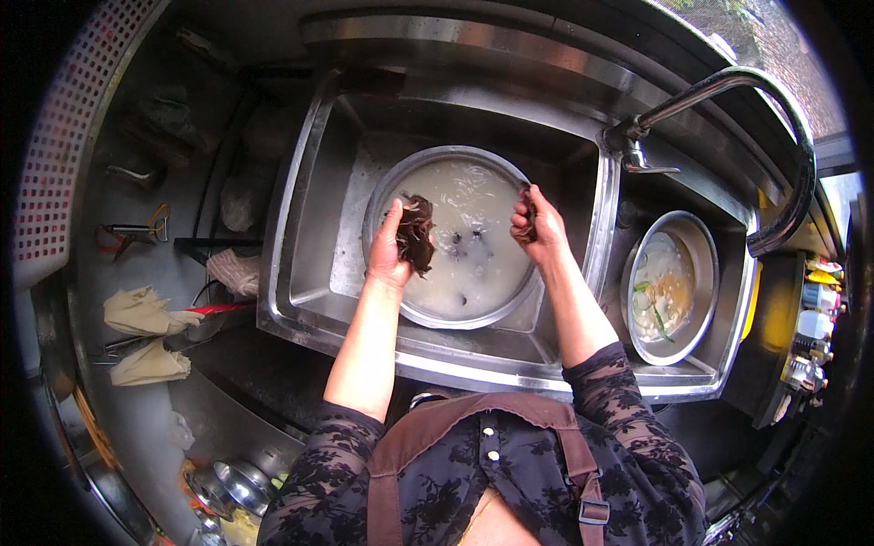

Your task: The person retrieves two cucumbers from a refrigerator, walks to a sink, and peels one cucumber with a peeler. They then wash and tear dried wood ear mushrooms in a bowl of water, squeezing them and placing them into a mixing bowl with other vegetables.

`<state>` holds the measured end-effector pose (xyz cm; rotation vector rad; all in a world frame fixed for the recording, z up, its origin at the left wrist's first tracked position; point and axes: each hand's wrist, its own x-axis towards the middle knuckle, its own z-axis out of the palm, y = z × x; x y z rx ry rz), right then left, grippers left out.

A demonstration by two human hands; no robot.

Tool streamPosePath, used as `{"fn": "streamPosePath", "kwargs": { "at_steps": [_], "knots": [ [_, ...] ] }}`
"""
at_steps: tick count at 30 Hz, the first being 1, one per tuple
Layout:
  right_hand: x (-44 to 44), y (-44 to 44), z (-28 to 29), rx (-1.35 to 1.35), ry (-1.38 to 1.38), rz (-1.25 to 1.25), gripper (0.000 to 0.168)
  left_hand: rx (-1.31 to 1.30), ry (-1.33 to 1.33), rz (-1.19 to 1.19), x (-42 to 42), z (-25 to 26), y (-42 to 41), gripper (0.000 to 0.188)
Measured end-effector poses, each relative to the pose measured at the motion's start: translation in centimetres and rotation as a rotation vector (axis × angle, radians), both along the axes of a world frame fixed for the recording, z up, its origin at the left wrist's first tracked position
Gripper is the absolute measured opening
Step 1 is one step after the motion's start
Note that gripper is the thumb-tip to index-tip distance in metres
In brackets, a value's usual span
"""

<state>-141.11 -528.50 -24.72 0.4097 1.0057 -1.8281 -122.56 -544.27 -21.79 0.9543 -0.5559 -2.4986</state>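
A round metal basin of cloudy whitish water stands in the large stainless-steel sink compartment. Over its left side, my left hand holds a clump of dark brown, frilly pieces that look like wood ear fungus. My right hand, at the basin's right rim, has its fingers closed around a smaller dark brown bunch. Between the hands, a few dark bits show at the water's surface; what lies deeper is hidden by the cloudiness.
A second metal basin, with water, green strips and pale scraps, sits in the smaller right sink compartment. A chrome faucet arches over the right back. Cream cloths and a peeler lie left; a perforated plastic basket stands far left.
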Motion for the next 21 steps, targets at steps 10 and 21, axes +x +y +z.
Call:
{"fn": "streamPosePath", "kwargs": {
  "at_steps": [10, 21],
  "knots": [
    [3.7, -3.2, 3.7, -0.046, 0.475, 0.669, 0.057, -0.141, 0.08, -0.353, -0.9, 0.9, 1.3, 0.015],
    [4.2, -2.1, 4.8, 0.157, 0.747, 0.921, 0.028, 0.059, 0.134, -0.035, 0.3, 0.5, -0.4, 0.016]
  ]
}}
